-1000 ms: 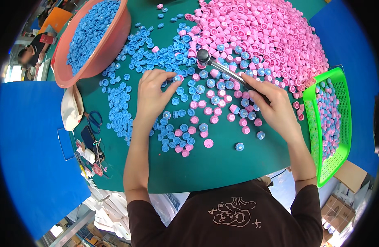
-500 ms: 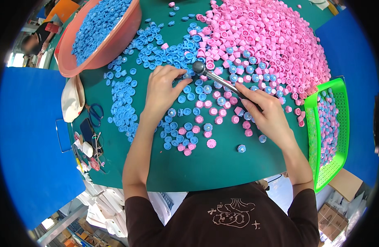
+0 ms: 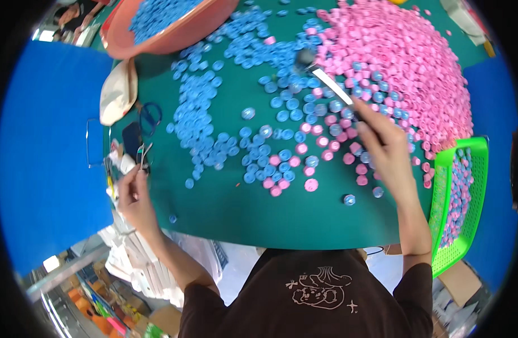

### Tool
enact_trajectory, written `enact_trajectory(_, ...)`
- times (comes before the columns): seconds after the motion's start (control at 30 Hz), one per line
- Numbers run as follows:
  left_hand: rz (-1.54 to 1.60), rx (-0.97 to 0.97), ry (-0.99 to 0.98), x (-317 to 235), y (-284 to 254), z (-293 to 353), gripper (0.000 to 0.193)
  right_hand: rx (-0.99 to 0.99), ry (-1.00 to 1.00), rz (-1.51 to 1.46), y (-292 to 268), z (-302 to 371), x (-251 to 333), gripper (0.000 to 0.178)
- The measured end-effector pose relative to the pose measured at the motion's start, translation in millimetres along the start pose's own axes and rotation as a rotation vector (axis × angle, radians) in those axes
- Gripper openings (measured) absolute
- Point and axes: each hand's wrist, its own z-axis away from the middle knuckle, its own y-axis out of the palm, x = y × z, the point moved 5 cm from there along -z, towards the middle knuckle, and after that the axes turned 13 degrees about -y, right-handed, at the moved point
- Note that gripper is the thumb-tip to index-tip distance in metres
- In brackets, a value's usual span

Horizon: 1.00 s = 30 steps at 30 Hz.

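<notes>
My right hand (image 3: 385, 141) grips a hammer (image 3: 333, 87) with a dark rounded head and a shiny shaft. Its head is above the blue caps (image 3: 270, 48) at the edge of the pink heap. At the table's left edge, the thumb and fingers of my left hand (image 3: 136, 200) are pinched on a thin silvery item (image 3: 141, 155); its kind is blurred. Small pink cups (image 3: 311, 185) and blue caps lie loose between the hands. Several joined blue-and-pink pieces (image 3: 349, 199) with clear, shiny tops are scattered among them.
A large heap of pink cups (image 3: 405, 62) covers the far right. An orange-pink basin (image 3: 174, 42) of blue caps stands far left. A green basket (image 3: 478, 197) holds blue-and-pink pieces at right. Beside my left hand are a phone (image 3: 131, 137), blue-handled scissors (image 3: 150, 117) and a cloth pouch (image 3: 118, 93).
My left hand has left the blue caps near the hammer head and moved to the small belongings at the left edge. My right hand still holds the hammer. The whole view has shifted.
</notes>
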Motion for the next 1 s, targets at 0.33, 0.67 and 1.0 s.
enact_trajectory(0.33,-0.22,0.07,-0.149,45,22,73,0.021,-0.265,0.242,-0.562,-21,32,-17,0.041)
enact_trajectory(0.67,-0.243,0.091,-0.227,90,-14,97,0.023,-0.455,0.354,-0.419,-64,52,-4,0.045)
enact_trajectory(1.0,-0.292,0.174,-0.145,56,25,91,0.015,-0.276,0.33,-0.425,-48,56,-7,0.043)
